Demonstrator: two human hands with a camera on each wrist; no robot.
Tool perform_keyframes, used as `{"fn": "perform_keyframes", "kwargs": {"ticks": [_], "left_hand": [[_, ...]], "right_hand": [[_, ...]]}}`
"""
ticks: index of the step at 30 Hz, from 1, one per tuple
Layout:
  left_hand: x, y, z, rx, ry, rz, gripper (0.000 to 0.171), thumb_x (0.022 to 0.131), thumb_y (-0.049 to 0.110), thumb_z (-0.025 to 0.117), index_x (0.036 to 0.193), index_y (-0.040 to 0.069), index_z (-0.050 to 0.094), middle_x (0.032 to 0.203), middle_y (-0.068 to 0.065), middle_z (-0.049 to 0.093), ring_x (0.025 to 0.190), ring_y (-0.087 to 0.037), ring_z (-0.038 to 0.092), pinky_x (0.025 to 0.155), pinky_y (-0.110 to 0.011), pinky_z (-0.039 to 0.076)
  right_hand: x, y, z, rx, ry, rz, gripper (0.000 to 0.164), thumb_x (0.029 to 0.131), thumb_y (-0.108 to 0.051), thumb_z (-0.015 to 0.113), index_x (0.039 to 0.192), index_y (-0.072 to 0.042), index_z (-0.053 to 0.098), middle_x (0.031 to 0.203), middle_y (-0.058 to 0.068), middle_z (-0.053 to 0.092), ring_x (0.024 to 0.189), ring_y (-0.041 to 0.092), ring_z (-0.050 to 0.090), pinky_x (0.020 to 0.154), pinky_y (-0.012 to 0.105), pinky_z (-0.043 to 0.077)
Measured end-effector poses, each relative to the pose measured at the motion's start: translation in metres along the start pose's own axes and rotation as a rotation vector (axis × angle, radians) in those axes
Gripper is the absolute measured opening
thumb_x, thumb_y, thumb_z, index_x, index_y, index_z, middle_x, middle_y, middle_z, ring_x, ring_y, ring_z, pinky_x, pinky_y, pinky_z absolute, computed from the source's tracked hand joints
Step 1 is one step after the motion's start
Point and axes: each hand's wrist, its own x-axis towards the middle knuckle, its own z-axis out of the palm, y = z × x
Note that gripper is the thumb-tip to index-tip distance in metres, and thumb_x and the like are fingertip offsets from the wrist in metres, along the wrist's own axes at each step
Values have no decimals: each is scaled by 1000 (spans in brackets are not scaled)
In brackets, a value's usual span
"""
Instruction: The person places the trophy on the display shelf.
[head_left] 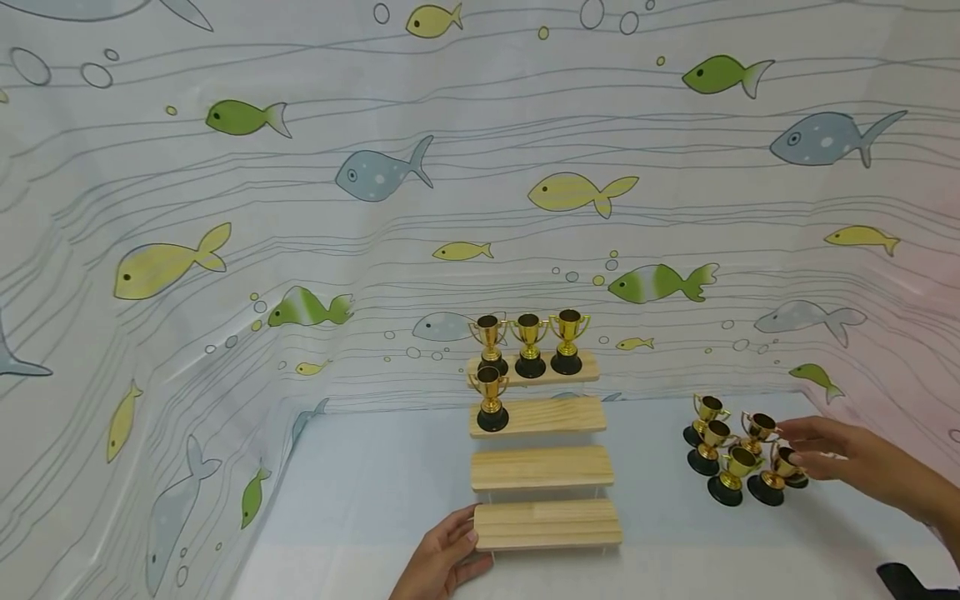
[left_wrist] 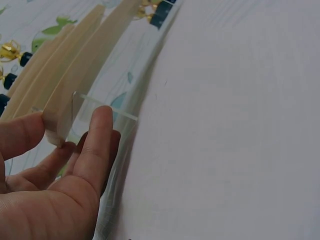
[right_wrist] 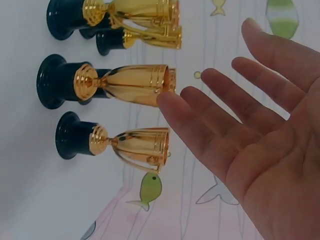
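A stepped wooden display stand [head_left: 547,525] has plank steps on clear supports. My left hand [head_left: 442,557] grips the left end of its lowest plank; in the left wrist view the thumb and a finger hold the plank end [left_wrist: 60,117]. Three small gold trophies with black bases, one of them this trophy [head_left: 529,342], stand on the top step. Another trophy [head_left: 491,404] stands at the left of the step below. Right of the stand, several trophies [head_left: 738,467] stand grouped on the table. Beside them is my right hand [head_left: 862,458], its fingers extended and holding nothing [right_wrist: 270,130].
A white table surface [head_left: 360,500] lies under the stand and trophies. Behind and at the sides hangs a white sheet [head_left: 480,108] printed with fish and wavy lines. A black object [head_left: 911,581] sits at the bottom right corner.
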Motion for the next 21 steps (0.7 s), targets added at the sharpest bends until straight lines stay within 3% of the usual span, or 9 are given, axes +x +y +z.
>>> {"fn": "perform_keyframes", "kwargs": {"ticks": [4,12,21], "left_hand": [[0,0,1,2,0,-1,68,95,22,54,146,-4,16,134,-12,50,119,-26,54,99,-45,47],[-1,0,1,-3,-1,2,68,96,22,53,146,-4,16,133,-12,50,119,-26,54,99,-45,47],[-1,0,1,-8,0,-3,67,96,22,53,146,-4,16,132,-11,50,118,-26,54,99,-45,47]], "right_hand": [[0,6,1,-37,-10,25,61,93,-35,54,134,7,38,131,34,42,106,43,53,70,49,56],[3,16,4,-69,-1,32,61,92,-32,57,133,9,38,132,37,40,109,49,49,73,51,56],[5,27,11,-116,22,56,70,90,-43,57,135,7,39,135,40,33,110,55,44,71,52,56]]}}
